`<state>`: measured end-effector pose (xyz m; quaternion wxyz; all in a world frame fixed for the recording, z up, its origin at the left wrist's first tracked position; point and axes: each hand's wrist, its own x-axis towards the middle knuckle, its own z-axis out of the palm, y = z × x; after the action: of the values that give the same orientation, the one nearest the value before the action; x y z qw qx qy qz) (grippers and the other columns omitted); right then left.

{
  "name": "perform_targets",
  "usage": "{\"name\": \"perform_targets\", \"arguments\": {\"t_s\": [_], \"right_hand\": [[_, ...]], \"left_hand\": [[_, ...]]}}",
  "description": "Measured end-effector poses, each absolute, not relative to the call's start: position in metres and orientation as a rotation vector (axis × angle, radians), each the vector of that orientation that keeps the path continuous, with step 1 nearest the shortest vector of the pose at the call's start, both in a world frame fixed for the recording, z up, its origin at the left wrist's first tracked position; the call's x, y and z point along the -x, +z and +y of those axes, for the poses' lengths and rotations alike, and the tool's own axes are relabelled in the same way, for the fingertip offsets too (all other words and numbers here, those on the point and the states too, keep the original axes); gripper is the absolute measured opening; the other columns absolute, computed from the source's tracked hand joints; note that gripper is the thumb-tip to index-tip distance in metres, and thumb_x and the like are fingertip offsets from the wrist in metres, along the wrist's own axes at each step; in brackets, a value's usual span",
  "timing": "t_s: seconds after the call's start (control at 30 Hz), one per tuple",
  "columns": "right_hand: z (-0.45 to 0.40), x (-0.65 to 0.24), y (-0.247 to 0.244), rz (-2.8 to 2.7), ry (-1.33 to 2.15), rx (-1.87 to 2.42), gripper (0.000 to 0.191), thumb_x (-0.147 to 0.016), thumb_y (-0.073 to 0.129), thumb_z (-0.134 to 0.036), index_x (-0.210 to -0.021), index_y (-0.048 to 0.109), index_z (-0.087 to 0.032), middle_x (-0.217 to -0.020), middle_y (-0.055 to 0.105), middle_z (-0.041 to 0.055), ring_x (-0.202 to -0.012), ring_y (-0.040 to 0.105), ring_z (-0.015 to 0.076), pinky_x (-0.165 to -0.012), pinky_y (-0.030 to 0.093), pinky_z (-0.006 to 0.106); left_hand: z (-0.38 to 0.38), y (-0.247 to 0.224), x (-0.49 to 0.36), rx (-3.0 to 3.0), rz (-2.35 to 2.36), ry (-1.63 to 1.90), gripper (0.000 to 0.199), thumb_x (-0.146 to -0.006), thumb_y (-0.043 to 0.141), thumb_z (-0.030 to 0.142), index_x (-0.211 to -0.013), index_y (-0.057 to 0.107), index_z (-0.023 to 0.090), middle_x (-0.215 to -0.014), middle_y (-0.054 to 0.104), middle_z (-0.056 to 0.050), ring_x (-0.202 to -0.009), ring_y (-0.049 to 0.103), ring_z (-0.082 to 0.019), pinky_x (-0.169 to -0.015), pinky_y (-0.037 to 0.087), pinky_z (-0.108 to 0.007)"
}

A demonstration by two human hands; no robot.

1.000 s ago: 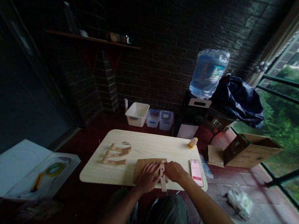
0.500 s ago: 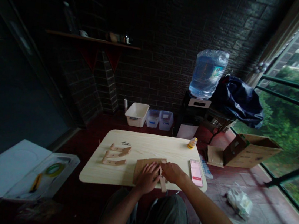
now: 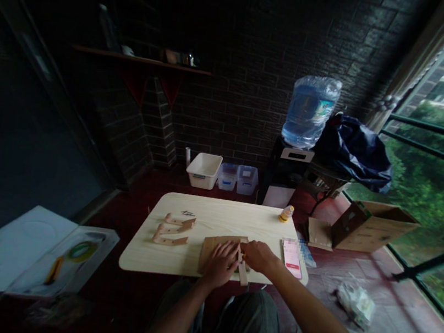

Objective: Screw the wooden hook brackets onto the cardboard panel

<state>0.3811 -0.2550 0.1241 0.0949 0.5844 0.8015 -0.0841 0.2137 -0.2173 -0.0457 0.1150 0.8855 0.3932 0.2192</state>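
My left hand (image 3: 222, 261) lies flat with its fingers spread on a brown cardboard piece (image 3: 210, 245) near the front edge of the pale table (image 3: 137, 254). Beside it, a light wooden piece (image 3: 243, 273) slants towards the table's front edge. At the wooden piece's upper end is my right hand (image 3: 257, 256), its fingers closed on something small that I cannot make out; a bit of orange shows at the fingertips. More curved wooden pieces (image 3: 173, 230) lie on the left part of the table, below some small dark items (image 3: 187, 213).
A phone (image 3: 292, 258) lies at the table's right edge, with a yellow-based bottle (image 3: 286, 213) behind it. An open white case (image 3: 87, 257) is at the left. Bins (image 3: 203, 171) and a water dispenser (image 3: 282, 181) stand beyond the table.
The right hand's fingers have turned slightly at the wooden piece, and a bit of orange now shows there. The left hand stays in place; the whole view has shifted slightly.
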Motion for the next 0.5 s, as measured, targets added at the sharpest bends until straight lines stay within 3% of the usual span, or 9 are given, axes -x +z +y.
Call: {"name": "perform_targets", "arguments": {"t_s": [0.5], "right_hand": [[-0.255, -0.377, 0.133, 2.334, -0.249, -1.724, 0.033, -0.092, 0.057, -0.026, -0.123, 0.063, -0.018, -0.114, 0.074, 0.0154, -0.102, 0.072, 0.0274, -0.081, 0.056, 0.033]], "left_hand": [[-0.217, -0.048, -0.213, -2.594, 1.164, 0.647, 0.056, -0.099, 0.048, 0.038, -0.153, 0.036, 0.029, -0.158, 0.041, -0.005, -0.148, 0.033, -0.025, -0.123, 0.023, -0.050]]}}
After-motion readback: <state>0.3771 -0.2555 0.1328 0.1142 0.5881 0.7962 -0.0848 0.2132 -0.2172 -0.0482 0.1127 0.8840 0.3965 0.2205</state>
